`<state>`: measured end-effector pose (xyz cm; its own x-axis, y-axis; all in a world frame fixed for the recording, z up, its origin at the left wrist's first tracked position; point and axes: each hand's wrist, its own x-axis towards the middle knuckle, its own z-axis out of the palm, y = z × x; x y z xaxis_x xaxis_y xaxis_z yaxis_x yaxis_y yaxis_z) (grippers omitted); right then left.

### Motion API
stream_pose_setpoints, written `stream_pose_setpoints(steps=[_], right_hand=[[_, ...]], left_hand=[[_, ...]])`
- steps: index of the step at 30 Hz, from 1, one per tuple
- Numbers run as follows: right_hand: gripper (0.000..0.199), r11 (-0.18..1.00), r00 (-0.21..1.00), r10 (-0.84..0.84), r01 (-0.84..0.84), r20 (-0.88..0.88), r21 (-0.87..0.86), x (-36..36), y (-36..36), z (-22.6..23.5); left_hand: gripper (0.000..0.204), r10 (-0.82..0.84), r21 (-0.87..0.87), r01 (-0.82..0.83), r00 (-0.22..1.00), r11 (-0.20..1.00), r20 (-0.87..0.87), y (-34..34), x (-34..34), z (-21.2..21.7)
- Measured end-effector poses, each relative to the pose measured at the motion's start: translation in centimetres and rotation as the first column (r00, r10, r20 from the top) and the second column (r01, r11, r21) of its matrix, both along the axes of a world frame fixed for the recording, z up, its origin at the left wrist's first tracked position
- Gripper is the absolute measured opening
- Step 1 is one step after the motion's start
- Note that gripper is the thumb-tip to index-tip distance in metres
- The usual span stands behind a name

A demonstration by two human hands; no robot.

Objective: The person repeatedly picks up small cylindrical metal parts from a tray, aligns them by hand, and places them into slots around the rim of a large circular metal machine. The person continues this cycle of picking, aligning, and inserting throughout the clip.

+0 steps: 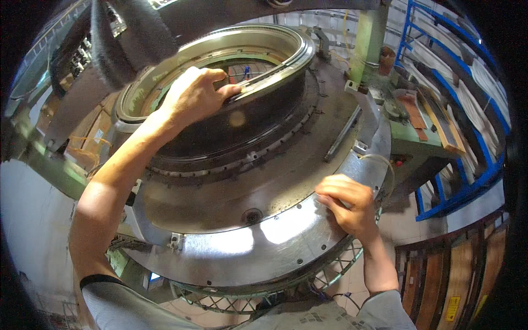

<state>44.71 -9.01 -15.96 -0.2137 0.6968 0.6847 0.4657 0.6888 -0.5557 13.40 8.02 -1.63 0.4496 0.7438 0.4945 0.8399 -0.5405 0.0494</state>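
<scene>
Raised metal ring (275,104) is standing at upper centre of the head view, on a wide circular machine bed (286,181). The left hand (195,96) is reaching over the ring's near rim, thumb and forefinger parted; whether it is gripping the edge cannot be told. The right hand (349,201) is lying over the polished outer plate (220,256), fingers curled inward; whether they are enclosing anything is not showing. The step in hand appears to be left-hand work at the rim; the next move is probably calling for careful finger placement along that edge
</scene>
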Motion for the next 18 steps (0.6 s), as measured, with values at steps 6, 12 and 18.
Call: stream_pose_setpoints(steps=[6,12,18], right_hand=[[0.012,0.993,0.994,-0.102,0.099,-0.035,-0.069,2.7,-4.3,-1.9],[0.016,0.979,0.976,-0.181,0.166,-0.120,-0.120,4.0,-7.8,-2.5],[0.014,0.942,0.948,-0.315,0.306,-0.049,-0.137,6.3,-12.0,-2.7]], left_hand=[[0.047,0.032,-0.088,-0.030,0.999,0.996,0.023,-2.0,-5.9,0.5],[0.044,0.033,-0.105,-0.026,0.997,0.994,0.070,-2.5,-8.5,-0.2],[0.043,-0.018,-0.064,0.018,1.000,0.998,-0.002,-1.2,-7.6,0.1]])
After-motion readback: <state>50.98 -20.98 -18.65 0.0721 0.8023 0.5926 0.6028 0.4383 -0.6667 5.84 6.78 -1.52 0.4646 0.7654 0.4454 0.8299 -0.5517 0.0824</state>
